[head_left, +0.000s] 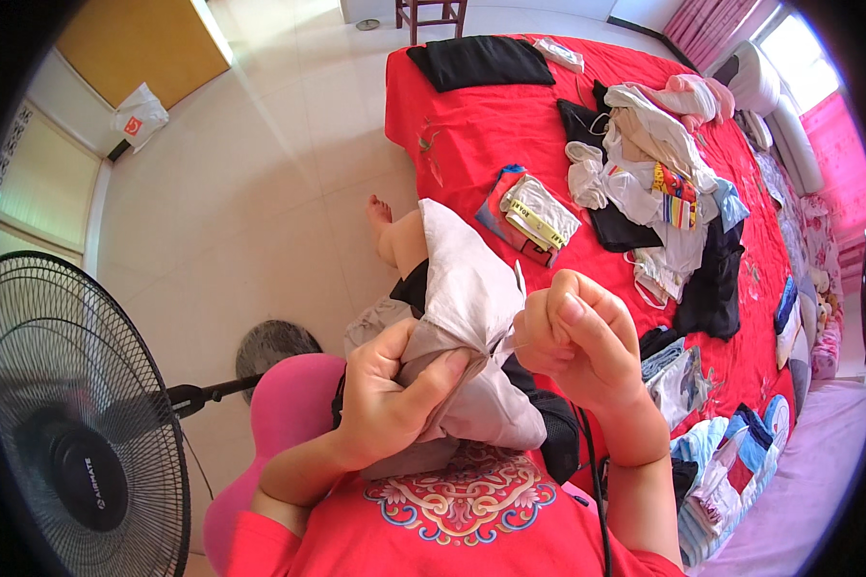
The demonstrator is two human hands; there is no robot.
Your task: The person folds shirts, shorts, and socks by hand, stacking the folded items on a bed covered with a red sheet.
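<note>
A light beige cloth garment (469, 267) lies across my lap, its fabric drawn into creases at one spot. My left hand (397, 389) pinches a fold of it between thumb and fingers, just beside that gathered spot. To the right, my right hand (581, 335) is curled with thumb against forefinger, a short way off the cloth. Faint thin thread (509, 348) runs from the puckered fabric to this hand. Whether a needle is inside my right fingers is hidden.
A standing fan (79, 433) is at the left, beside a pink chair (289, 411). On the red-covered bed (462, 137) lie a heap of clothes (642, 180), folded shirts (538, 213), folded black cloth (480, 63) and a stack of clothing (729, 469). A black cable (593, 476) hangs by my right forearm.
</note>
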